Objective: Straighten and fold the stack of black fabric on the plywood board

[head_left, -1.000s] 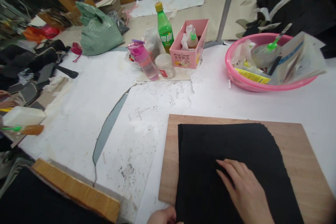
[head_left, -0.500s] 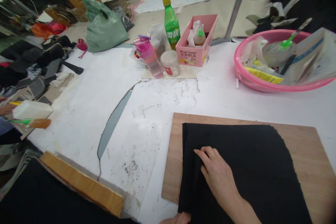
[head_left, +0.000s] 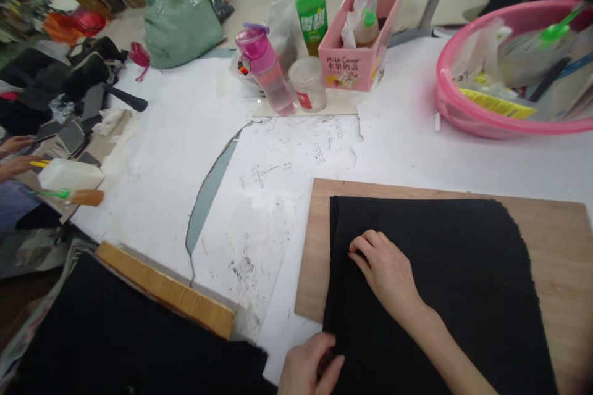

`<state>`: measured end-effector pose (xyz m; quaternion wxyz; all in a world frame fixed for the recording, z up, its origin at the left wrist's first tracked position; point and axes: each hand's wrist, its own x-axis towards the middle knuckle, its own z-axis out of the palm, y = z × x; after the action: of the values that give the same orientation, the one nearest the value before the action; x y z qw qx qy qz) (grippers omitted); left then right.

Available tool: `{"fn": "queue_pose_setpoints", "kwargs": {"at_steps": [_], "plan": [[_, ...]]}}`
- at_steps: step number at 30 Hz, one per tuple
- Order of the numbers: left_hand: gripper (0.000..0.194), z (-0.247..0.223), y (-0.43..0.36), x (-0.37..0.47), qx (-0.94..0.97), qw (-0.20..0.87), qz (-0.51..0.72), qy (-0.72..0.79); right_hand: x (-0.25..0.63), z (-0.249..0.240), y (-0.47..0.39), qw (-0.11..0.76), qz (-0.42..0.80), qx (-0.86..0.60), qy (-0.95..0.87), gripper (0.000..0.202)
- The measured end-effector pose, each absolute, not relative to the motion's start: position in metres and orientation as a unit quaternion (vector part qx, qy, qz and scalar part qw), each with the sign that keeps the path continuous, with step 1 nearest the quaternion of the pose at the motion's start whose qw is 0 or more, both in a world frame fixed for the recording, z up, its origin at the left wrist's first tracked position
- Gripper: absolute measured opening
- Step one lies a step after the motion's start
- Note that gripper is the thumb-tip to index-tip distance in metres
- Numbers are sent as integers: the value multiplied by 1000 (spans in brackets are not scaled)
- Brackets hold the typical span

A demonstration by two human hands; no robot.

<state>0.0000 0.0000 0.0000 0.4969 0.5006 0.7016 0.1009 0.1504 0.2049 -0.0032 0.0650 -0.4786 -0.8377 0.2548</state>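
A stack of black fabric sheets [head_left: 454, 271] lies on a brown wooden board [head_left: 551, 247] at the lower right. My right hand [head_left: 384, 271] rests palm down on the fabric near its left edge, fingers slightly curled. At the bottom edge, my left hand [head_left: 308, 367] pinches the fabric's near left corner between thumb and fingers.
A pink water bottle [head_left: 266, 68], green bottle [head_left: 311, 0], plastic cup [head_left: 308, 83] and pink box [head_left: 365, 43] stand at the back. A pink basin [head_left: 486, 117] of clutter sits back right. More black fabric [head_left: 115, 333] on another board [head_left: 167, 290] lies lower left. Another person's hands [head_left: 13, 154] show at the far left.
My right hand slid leftward across the fabric toward its left edge. My left hand came further into view and took the near left corner. The camera tilted down.
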Motion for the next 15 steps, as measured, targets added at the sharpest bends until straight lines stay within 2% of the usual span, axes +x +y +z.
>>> {"fn": "queue_pose_setpoints", "kwargs": {"at_steps": [5, 8, 11, 15], "plan": [[39, 23, -7, 2, 311, 598, 201, 711, 160, -11, 203, 99, 307, -455, -830, 9], [38, 16, -24, 11, 126, 648, 289, 694, 166, -17, 203, 123, 326, -431, -832, 9], [34, 3, -39, 18, 57, 627, 315, 710, 169, -22, 202, 139, 324, -421, -836, 9], [24, -6, -48, 17, 141, 559, 235, 783, 171, -28, 202, 162, 314, -411, -840, 7]]}}
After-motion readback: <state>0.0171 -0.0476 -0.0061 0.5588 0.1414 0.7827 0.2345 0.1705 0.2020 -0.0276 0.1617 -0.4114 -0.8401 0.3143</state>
